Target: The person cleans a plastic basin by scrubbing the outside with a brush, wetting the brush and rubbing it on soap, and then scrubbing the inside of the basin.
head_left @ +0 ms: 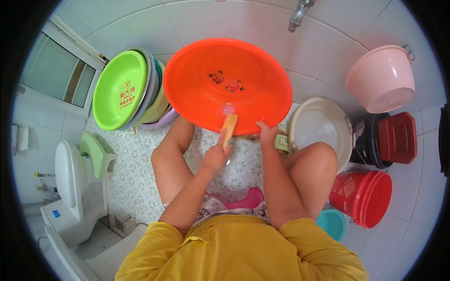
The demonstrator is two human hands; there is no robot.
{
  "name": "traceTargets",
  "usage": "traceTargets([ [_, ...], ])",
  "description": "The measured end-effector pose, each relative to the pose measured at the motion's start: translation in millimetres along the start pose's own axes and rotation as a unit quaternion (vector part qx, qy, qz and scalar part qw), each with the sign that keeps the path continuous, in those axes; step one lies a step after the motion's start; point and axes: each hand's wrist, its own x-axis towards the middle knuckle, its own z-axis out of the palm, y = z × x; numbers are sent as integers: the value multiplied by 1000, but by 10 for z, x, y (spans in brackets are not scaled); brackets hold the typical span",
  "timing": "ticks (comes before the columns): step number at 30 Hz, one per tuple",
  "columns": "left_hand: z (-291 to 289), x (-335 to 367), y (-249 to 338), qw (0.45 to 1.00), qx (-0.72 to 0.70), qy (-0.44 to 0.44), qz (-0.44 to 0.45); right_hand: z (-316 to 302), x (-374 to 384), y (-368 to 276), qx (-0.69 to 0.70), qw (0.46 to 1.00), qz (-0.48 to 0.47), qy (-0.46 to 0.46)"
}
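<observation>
A large orange-red basin (194, 84) with a printed rose pattern is tilted up in front of me, its inside facing me. My left hand (216, 156) is closed around a tan scrub brush (229, 129), whose top reaches over the basin's lower inside wall. Any bristles are hidden from this side. At the basin's lower right rim, my right hand (266, 133) grips the edge, thumb on the inner side and the other fingers largely hidden behind it.
Stacked basins, a green one (119, 96) foremost, lean at the left. A toilet (70, 180) and green stool (96, 152) stand nearby. Rightward are a beige basin (318, 124), pink bucket (382, 77), red bucket (370, 199) and teal basin (332, 225). A tap (300, 16) juts from the wall.
</observation>
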Motion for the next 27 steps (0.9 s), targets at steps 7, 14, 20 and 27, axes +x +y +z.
traceTargets([
  [7,88,-63,275,1000,-13,-18,-2,-82,68,48,-21,999,4,33],
  [14,-52,197,122,999,28,-11,-17,-78,127,-36,-35,999,-20,34],
  [20,-271,335,-46,999,30,20,-23,-47,81,9,-16,999,41,-2],
  [27,-195,321,115,996,32,-71,-45,121,-88,132,3,988,87,-128],
])
